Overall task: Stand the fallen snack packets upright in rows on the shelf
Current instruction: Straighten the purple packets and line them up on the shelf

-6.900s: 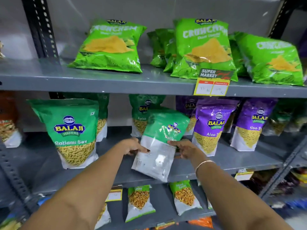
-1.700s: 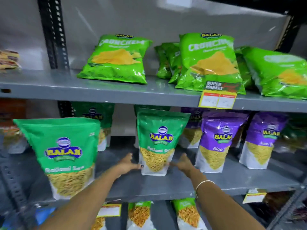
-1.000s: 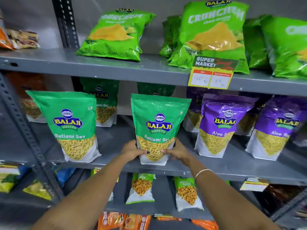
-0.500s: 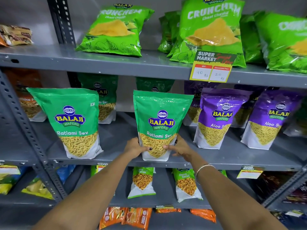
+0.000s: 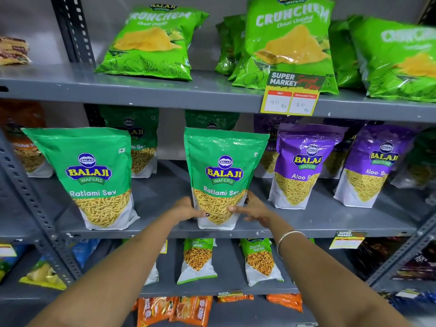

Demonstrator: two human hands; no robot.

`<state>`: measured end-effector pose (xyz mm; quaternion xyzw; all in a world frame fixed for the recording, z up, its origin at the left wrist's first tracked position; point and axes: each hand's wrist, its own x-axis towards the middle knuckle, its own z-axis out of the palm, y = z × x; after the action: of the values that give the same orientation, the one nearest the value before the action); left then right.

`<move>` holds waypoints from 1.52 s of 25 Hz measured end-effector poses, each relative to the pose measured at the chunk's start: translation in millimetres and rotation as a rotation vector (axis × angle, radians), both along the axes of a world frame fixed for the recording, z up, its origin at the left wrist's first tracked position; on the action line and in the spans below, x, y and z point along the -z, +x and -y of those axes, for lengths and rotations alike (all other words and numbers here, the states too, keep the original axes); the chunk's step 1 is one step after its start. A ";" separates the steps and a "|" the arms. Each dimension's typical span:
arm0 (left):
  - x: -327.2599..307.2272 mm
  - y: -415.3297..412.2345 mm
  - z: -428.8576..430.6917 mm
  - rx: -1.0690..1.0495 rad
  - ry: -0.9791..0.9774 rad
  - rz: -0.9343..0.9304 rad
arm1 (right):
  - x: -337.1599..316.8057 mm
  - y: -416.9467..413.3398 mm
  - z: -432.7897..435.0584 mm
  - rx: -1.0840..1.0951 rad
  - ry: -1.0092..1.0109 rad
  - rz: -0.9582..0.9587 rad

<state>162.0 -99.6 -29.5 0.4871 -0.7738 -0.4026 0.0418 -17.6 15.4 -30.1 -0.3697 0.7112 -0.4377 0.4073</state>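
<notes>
A green Ratlami Sev packet (image 5: 224, 168) stands upright at the front edge of the grey middle shelf (image 5: 165, 199). My left hand (image 5: 186, 208) grips its lower left side and my right hand (image 5: 253, 207) grips its lower right side. Another green Ratlami Sev packet (image 5: 92, 175) stands upright at the front left. Two purple Aloo Sev packets (image 5: 302, 166) (image 5: 375, 166) stand upright to the right. More green and purple packets stand in a back row, partly hidden.
Light green Crunchem chip bags (image 5: 153, 41) lean on the top shelf above a yellow price tag (image 5: 291, 97). Small Chana Garam packets (image 5: 198, 260) stand on the lower shelf. A perforated grey upright (image 5: 30, 197) runs down the left.
Earlier the green packet was tilted with its back facing me; it now stands upright facing out at the shelf front, with both hands staying on its lower sides. The view has shifted slightly.
</notes>
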 end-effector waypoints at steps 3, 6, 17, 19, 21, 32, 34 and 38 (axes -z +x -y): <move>-19.7 -4.8 -5.2 0.111 0.137 0.504 | 2.1 -22.3 -5.2 -0.028 0.120 -0.092; -33.1 -52.6 -34.6 0.322 0.458 0.665 | 8.3 -84.1 -30.9 -0.072 0.437 -0.125; 26.5 -263.2 -81.0 -0.150 0.143 -0.455 | 36.2 -272.2 -55.7 0.003 -0.027 0.050; 29.2 -267.4 -87.2 -0.205 0.142 -0.487 | 39.0 -265.9 -56.3 -0.044 -0.068 0.070; 37.0 -265.5 -87.3 -0.248 0.107 -0.452 | 45.2 -262.7 -60.5 -0.031 -0.107 0.042; 35.3 -236.8 -128.5 -0.196 -0.030 -0.273 | 40.2 -243.5 -112.8 -0.063 -0.074 -0.044; 29.4 -235.7 -135.8 -0.186 -0.051 -0.259 | 38.9 -241.2 -114.9 -0.055 -0.048 -0.058; 25.8 -235.7 -143.0 -0.186 -0.085 -0.265 | 38.0 -240.5 -115.3 -0.047 -0.046 -0.047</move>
<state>-73.7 43.4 -55.4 0.4971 -0.7296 -0.4246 0.2009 -258.0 130.6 -68.1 -0.4055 0.7015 -0.4355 0.3921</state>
